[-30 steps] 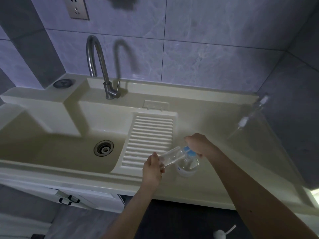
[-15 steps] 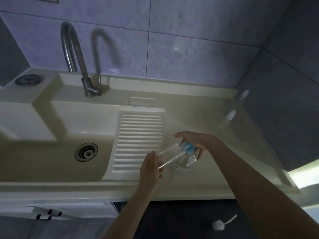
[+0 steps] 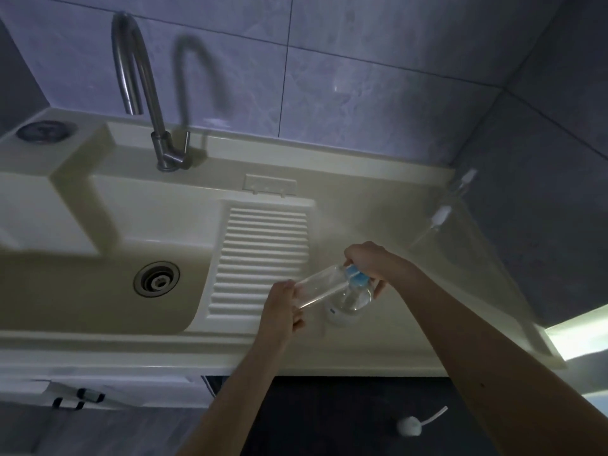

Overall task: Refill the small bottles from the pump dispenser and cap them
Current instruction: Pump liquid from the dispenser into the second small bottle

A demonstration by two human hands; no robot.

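Bare surface lies in front of and to the right of the pump dispenser, which stands just right of the ribbed washboard; both hands, left and right, and the tilted small bottle crowd the space over it. The tap arches above the back ledge, over the open basin to the left. Two clear bottles stand against the right wall, well apart from the dispenser.

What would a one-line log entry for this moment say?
stage: filling | left hand: holds small bottle tilted | right hand: on blue pump of dispenser | cap: not on
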